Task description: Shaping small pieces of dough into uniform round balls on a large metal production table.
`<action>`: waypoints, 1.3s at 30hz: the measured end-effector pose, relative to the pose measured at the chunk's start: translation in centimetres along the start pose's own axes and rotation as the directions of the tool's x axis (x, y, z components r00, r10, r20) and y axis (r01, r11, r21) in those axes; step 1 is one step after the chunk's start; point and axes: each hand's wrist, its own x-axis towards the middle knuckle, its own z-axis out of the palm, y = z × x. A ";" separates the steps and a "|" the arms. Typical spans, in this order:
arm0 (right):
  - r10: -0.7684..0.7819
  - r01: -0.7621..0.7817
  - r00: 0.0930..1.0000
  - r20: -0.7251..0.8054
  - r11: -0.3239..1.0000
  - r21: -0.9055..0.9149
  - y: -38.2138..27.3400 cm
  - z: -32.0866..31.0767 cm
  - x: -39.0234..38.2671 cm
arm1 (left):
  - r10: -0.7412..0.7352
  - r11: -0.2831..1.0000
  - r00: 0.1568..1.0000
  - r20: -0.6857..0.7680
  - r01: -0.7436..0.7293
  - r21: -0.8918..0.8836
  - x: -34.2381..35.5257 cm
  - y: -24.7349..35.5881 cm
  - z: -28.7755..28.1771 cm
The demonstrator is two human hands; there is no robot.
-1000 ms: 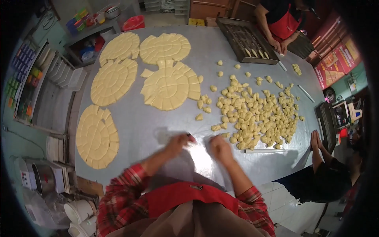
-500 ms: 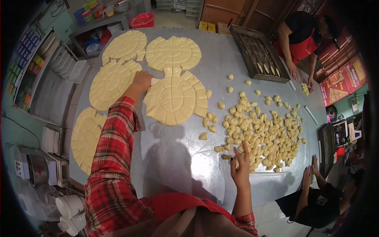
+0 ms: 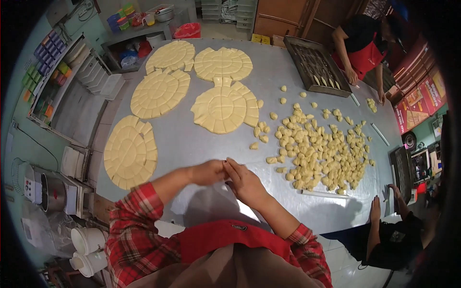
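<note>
My left hand point(image 3: 209, 173) and my right hand point(image 3: 246, 186) meet over the near middle of the metal table point(image 3: 192, 144). Both sets of fingers are closed against each other; whatever lies between them, if anything, is hidden. Beyond them lies a flat round sheet of dough point(image 3: 222, 108), cut into rings and segments, with a second cut dough round point(image 3: 223, 64) joined behind it. More cut rounds lie to the left, the closest being a dough round point(image 3: 128, 152) beside my left forearm. Right of my hands spreads a heap of small dough lumps point(image 3: 319, 156), with several strays around it.
A dark baking tray point(image 3: 319, 67) with a few shaped dough pieces stands at the far right. A co-worker in a red apron point(image 3: 362, 57) works beside it; another person's hands point(image 3: 376, 209) rest at the right edge. Pale rods point(image 3: 380, 134) lie on the table.
My left hand has come back from the edge of the dough rounds, and my right hand has moved left from the dough lumps. The two now touch. The view has shifted slightly.
</note>
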 end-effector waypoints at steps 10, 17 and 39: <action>-0.026 -0.121 0.933 0.359 0.916 0.382 1.4 -1.6 -10.5 | -0.128 0.985 0.876 -0.465 0.057 -0.164 -3.0 -4.9 10.0; 0.162 -0.062 0.897 0.412 0.967 -0.246 7.9 -1.6 -24.6 | -0.208 0.413 0.868 -0.451 0.496 0.764 -3.3 -8.3 18.3; 0.604 -0.717 0.692 0.395 0.512 0.473 9.8 -0.9 -12.4 | 0.012 0.992 0.758 -0.653 -0.090 -0.087 6.0 -6.2 12.8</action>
